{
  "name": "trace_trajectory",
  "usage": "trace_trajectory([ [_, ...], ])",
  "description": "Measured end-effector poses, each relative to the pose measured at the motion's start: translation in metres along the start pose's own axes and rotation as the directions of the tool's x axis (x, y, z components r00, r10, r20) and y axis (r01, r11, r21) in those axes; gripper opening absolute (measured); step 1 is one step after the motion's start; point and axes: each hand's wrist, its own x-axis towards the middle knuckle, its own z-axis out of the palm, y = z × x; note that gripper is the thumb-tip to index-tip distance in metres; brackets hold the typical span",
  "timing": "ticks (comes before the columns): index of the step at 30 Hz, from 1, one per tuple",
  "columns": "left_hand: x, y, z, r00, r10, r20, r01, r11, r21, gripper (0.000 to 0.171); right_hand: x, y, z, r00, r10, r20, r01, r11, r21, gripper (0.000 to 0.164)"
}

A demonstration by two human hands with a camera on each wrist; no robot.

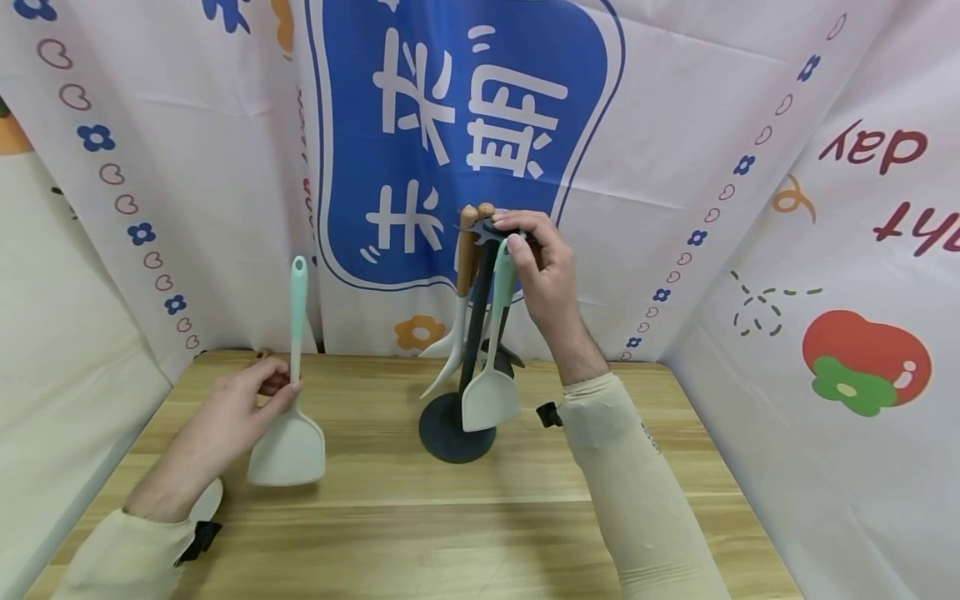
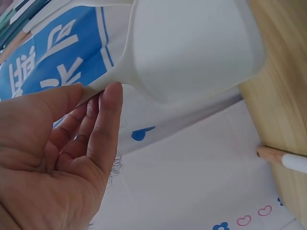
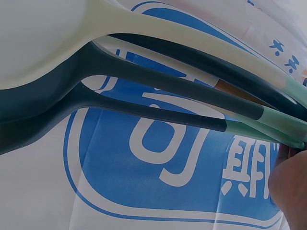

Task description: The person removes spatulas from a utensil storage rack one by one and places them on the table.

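My left hand (image 1: 243, 408) pinches a white turner (image 1: 288, 450) low on its shaft, its mint handle (image 1: 299, 292) pointing up. The left wrist view shows the thumb and fingertips at the neck of the broad blade (image 2: 192, 48). A black utensil stand (image 1: 457, 433) stands mid-table with several utensils hanging from it. At its top, my right hand (image 1: 551, 271) pinches the handle end of a smaller white utensil with a mint handle (image 1: 504, 279), the index finger over the stand's hooks. Dark utensils with mint ends (image 3: 182, 91) hang close by in the right wrist view.
Wooden-handled utensils (image 1: 467, 250) hang on the stand's far side. Another wooden-handled white utensil (image 2: 293, 163) lies on the table (image 1: 375, 533) at the left, partly behind my left forearm. Printed cloth (image 1: 675, 100) encloses the back and sides.
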Motion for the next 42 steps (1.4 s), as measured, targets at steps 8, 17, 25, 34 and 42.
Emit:
trace_trajectory([
  [8,-0.003,-0.011,0.0,0.997,-0.041,0.068,0.039,0.999,0.024,0.013,0.001,0.001,0.0,1.0,0.004,-0.002,-0.004,1.0,-0.002,0.047],
  [17,-0.006,-0.028,0.004,0.992,-0.056,0.115,0.052,0.998,0.039,0.015,0.0,0.001,-0.001,1.0,0.013,0.005,-0.013,1.0,-0.019,0.049],
  [25,-0.01,-0.041,0.009,0.982,-0.096,0.162,0.091,0.995,0.038,0.017,0.0,0.0,0.0,1.0,0.011,0.004,-0.011,1.0,-0.017,0.049],
  [34,-0.014,-0.052,0.015,0.97,-0.122,0.211,0.122,0.992,0.016,0.017,0.001,0.001,0.0,1.0,0.012,-0.001,-0.012,1.0,-0.019,0.049],
  [42,-0.014,-0.055,0.016,0.959,-0.132,0.253,0.134,0.991,0.01,0.014,0.001,0.001,0.0,1.0,0.009,0.0,-0.009,1.0,-0.013,0.049],
])
